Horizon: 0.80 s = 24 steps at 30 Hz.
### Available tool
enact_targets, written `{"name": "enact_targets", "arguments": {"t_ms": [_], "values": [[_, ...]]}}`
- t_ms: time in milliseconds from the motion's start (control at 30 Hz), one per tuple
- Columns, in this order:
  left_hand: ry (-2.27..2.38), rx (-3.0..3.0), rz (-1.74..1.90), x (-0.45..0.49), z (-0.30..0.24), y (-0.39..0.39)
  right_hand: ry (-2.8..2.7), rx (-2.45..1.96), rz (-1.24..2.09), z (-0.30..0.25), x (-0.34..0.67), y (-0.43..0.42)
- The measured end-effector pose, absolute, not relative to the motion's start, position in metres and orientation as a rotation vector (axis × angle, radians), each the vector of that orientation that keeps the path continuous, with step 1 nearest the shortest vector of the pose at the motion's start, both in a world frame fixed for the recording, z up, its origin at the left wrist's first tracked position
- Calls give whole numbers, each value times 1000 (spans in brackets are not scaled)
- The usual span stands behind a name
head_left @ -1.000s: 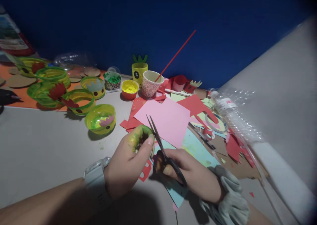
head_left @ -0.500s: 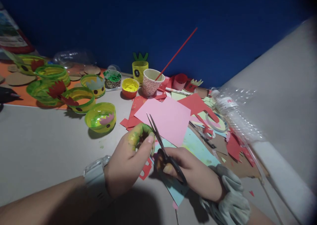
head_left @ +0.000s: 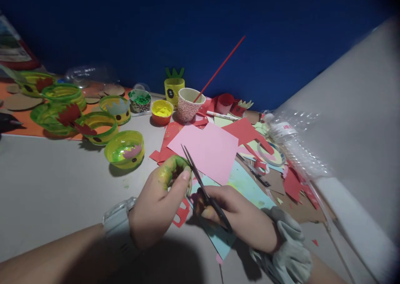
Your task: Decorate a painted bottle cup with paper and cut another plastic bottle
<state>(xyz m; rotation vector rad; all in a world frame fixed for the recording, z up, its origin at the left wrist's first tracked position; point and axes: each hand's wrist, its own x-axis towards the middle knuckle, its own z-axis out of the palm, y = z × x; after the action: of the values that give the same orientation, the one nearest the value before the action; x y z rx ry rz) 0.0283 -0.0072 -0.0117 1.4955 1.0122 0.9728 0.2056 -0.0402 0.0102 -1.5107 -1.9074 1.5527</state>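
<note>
My right hand (head_left: 226, 209) is wrapped round the black handles of a pair of scissors (head_left: 202, 185). Their narrow blades point up and away, slightly apart, and cross beside the left fingertips. My left hand (head_left: 162, 198), smeared with green and yellow paint, is closed in a pinch; whatever lies between thumb and finger is too hidden to name. Beneath the hands are a pink paper sheet (head_left: 208, 148) and a paint-stained light blue sheet (head_left: 250, 188). A red paper cutout with holes (head_left: 182, 215) lies just below the left fingers.
Green-and-yellow painted bowls and rings (head_left: 125, 150) stand at left, some on orange paper (head_left: 68, 130). Behind are a yellow paint cup (head_left: 161, 112), a green paint cup (head_left: 139, 101) and a patterned cup (head_left: 189, 107) holding a red stick (head_left: 220, 67). Scraps, a cutter knife (head_left: 254, 171) and a plastic bottle (head_left: 300, 150) lie right.
The whole view has shifted slightly, so things sit a little further left. Both hands and the scissors keep nearly the same pose.
</note>
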Motion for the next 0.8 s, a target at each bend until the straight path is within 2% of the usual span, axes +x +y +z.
{"name": "enact_targets", "arguments": {"t_ms": [800], "values": [[1050,1513,980,28,-10,-7,-1874,-1587,1513,13,202,-40]]}}
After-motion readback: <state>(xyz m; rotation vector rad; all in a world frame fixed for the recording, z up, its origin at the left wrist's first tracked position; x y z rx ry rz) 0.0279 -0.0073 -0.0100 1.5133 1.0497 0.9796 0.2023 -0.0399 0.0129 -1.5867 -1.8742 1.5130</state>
